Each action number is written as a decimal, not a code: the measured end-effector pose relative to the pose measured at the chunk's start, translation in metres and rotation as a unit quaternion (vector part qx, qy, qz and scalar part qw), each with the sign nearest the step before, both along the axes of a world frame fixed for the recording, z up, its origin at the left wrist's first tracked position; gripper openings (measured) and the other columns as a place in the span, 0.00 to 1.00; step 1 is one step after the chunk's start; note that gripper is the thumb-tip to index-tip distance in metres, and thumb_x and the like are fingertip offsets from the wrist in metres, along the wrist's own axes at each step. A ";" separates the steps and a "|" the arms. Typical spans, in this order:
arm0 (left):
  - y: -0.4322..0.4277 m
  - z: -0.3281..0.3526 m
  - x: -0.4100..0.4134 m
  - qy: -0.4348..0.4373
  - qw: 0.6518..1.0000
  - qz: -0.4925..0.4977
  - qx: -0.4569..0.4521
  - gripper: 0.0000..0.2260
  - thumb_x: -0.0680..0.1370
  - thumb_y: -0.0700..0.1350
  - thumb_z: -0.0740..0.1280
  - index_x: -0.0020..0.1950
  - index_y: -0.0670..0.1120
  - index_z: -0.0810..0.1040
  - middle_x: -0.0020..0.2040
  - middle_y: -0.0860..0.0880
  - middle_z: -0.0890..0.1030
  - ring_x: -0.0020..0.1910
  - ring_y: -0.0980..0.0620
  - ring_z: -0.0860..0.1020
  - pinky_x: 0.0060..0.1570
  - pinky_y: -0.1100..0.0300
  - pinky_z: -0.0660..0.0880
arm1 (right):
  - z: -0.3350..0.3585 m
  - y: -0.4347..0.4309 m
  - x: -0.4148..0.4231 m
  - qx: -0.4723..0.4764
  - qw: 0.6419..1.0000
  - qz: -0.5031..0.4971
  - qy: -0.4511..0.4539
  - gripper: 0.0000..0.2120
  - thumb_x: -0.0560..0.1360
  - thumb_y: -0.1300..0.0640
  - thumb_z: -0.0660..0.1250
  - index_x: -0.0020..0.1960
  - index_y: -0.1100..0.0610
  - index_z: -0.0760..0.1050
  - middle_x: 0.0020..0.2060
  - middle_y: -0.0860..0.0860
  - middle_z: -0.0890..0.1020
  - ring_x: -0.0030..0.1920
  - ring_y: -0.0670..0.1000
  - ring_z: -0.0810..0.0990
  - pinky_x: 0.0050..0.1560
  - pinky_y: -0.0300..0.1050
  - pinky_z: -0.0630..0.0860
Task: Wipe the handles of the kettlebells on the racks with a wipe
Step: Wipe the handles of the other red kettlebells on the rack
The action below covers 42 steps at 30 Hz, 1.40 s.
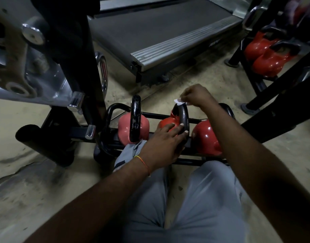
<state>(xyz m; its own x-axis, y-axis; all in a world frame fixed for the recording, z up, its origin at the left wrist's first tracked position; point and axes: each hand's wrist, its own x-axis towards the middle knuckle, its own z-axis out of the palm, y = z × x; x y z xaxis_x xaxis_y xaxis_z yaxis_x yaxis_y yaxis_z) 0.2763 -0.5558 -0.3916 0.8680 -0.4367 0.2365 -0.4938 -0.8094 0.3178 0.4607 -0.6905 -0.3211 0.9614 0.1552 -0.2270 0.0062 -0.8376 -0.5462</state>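
Note:
Three red kettlebells sit in a low black rack (107,130) in front of my knees. The middle kettlebell (165,123) has a black handle (184,118). My left hand (161,144) grips the near side of that handle, fingers curled round it. My right hand (196,96) pinches a small white wipe (179,101) and presses it on the top of the same handle. The left kettlebell (123,127) stands with its black handle (135,118) upright. My right forearm partly hides the right kettlebell (206,137).
A treadmill deck (159,32) lies on the floor beyond the rack. A chrome and black machine frame (45,58) stands at the left. A second black rack (273,95) with two more red kettlebells (266,55) stands at the upper right. My grey-trousered legs fill the bottom.

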 end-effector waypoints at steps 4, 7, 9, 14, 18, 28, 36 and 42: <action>0.003 -0.003 0.005 0.005 1.000 -0.010 0.012 0.24 0.78 0.56 0.56 0.73 0.52 0.68 0.75 0.47 0.67 0.70 0.42 0.68 0.65 0.45 0.70 | 0.013 0.058 -0.001 -0.324 0.919 0.224 -0.013 0.16 0.68 0.57 0.79 0.54 0.56 0.82 0.52 0.53 0.83 0.56 0.54 0.80 0.57 0.49 0.77; 0.003 -0.005 0.005 0.000 1.000 -0.013 0.006 0.23 0.78 0.56 0.60 0.72 0.52 0.69 0.75 0.47 0.67 0.69 0.42 0.68 0.64 0.45 0.71 | 0.002 0.079 -0.009 -0.477 0.824 0.305 -0.021 0.10 0.69 0.62 0.76 0.46 0.54 0.78 0.51 0.51 0.80 0.59 0.57 0.77 0.65 0.63 0.69; 0.003 -0.005 0.004 -0.003 1.000 -0.010 0.008 0.23 0.78 0.56 0.61 0.72 0.53 0.68 0.75 0.47 0.67 0.70 0.42 0.68 0.63 0.45 0.73 | -0.002 0.076 -0.010 -0.511 0.793 0.330 -0.042 0.11 0.69 0.61 0.75 0.39 0.53 0.73 0.51 0.52 0.80 0.60 0.57 0.77 0.68 0.67 0.63; 0.003 -0.002 0.003 -0.006 1.000 -0.007 0.004 0.23 0.78 0.56 0.62 0.73 0.53 0.68 0.75 0.47 0.67 0.70 0.42 0.67 0.64 0.46 0.72 | 0.002 0.060 -0.015 -0.523 0.771 0.331 -0.151 0.12 0.71 0.49 0.74 0.42 0.49 0.71 0.53 0.51 0.81 0.61 0.56 0.77 0.68 0.63 0.61; 0.002 -0.004 0.002 -0.006 1.000 0.004 0.007 0.23 0.79 0.57 0.60 0.74 0.53 0.68 0.75 0.48 0.67 0.70 0.42 0.68 0.64 0.44 0.71 | 0.011 0.036 -0.018 -0.426 0.846 0.258 -0.189 0.11 0.72 0.43 0.71 0.44 0.48 0.74 0.47 0.51 0.80 0.52 0.54 0.78 0.61 0.56 0.67; 0.001 0.001 0.001 0.007 1.000 0.001 -0.001 0.24 0.77 0.56 0.58 0.72 0.51 0.70 0.74 0.46 0.69 0.69 0.41 0.69 0.63 0.44 0.72 | -0.059 -0.010 -0.027 0.255 0.910 -0.287 0.158 0.12 0.73 0.51 0.71 0.47 0.60 0.82 0.44 0.57 0.86 0.40 0.54 0.86 0.35 0.43 0.81; 0.001 0.004 -0.001 -0.005 1.000 0.001 0.002 0.24 0.77 0.56 0.59 0.72 0.50 0.71 0.73 0.46 0.70 0.68 0.42 0.70 0.64 0.46 0.72 | -0.047 -0.020 -0.048 0.382 0.848 -0.290 0.224 0.13 0.77 0.56 0.64 0.36 0.57 0.80 0.35 0.50 0.80 0.30 0.48 0.74 0.39 0.43 0.73; -0.001 0.006 -0.001 -0.005 1.000 0.001 0.007 0.24 0.77 0.55 0.60 0.71 0.49 0.72 0.72 0.45 0.71 0.68 0.42 0.70 0.63 0.45 0.72 | -0.003 -0.019 -0.046 0.147 0.984 -0.096 -0.003 0.08 0.71 0.54 0.76 0.38 0.53 0.78 0.33 0.48 0.83 0.34 0.45 0.80 0.38 0.39 0.75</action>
<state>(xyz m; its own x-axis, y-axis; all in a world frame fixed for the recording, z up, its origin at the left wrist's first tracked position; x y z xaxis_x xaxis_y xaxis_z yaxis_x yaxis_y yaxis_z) 0.2752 -0.5565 -0.3855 0.8663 -0.4390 0.2385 -0.4958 -0.8141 0.3023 0.4149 -0.7096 -0.3240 0.9806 0.0280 -0.1943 -0.1337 -0.6292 -0.7656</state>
